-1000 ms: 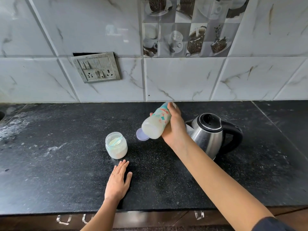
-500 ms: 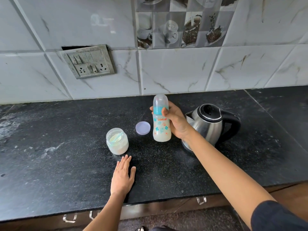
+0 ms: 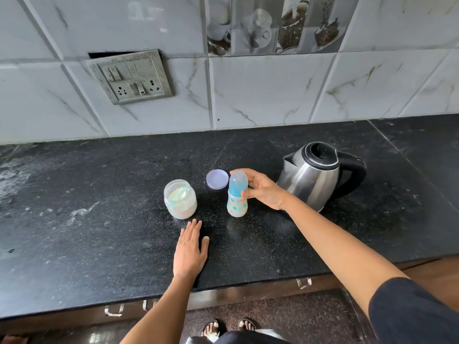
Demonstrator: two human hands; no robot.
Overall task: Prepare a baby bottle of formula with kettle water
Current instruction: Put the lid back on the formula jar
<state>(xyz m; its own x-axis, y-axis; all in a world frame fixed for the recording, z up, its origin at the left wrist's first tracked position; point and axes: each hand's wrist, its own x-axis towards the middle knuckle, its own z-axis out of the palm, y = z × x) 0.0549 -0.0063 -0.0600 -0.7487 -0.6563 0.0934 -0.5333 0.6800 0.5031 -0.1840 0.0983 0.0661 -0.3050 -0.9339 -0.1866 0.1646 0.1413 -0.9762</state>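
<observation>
The baby bottle, with its clear cap on and milky liquid inside, stands upright on the black counter. My right hand holds it lightly, thumb on its neck and fingers curved behind the cap. My left hand lies flat on the counter, palm down, holding nothing, just in front of the open formula jar. White powder and a scoop show inside the jar. The steel kettle with a black handle stands right of the bottle, behind my right wrist.
The jar's lilac lid lies on the counter between jar and bottle, slightly behind them. A switch and socket panel is on the tiled wall. Pale powder marks the counter's left part. Drawer handles sit below the front edge.
My right hand turned the tipped bottle upright, brought it down and set it on the counter in front of the lid. Its grip has loosened. My left hand has stayed flat.
</observation>
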